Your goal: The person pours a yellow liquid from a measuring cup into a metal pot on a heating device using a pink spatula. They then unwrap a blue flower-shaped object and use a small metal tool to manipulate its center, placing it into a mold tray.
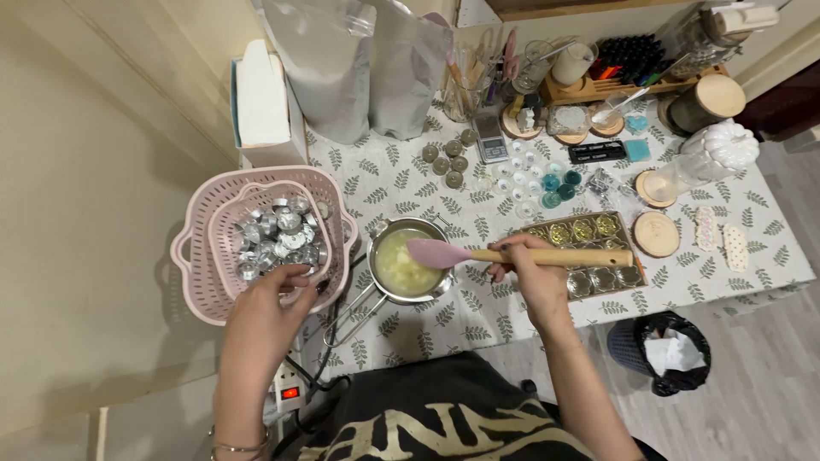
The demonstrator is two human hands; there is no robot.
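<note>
Our right hand (523, 271) fingers closed around the spatula (512, 254); left hand (272, 294) fingers loosely curled, reaching into the basket (192, 290), holding nothing we can see. Wax could drip onto the tabletop (478, 312) if the spatula leaves the pot (408, 263).

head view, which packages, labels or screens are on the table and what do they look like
Two foil pouches: back left, tall, silver-grey, standing.
Box: left of pouches, white, blue side.
Pocket scale: back centre, small grey, with screen.
Label plate: right of scale, black oblong, pale print.

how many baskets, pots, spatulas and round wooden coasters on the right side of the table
pink baskets: 2, one nested in the other
metal pot: 1
pink spatula with wooden handle: 1, in the right hand
round wooden coasters: 2
total: 6
</note>
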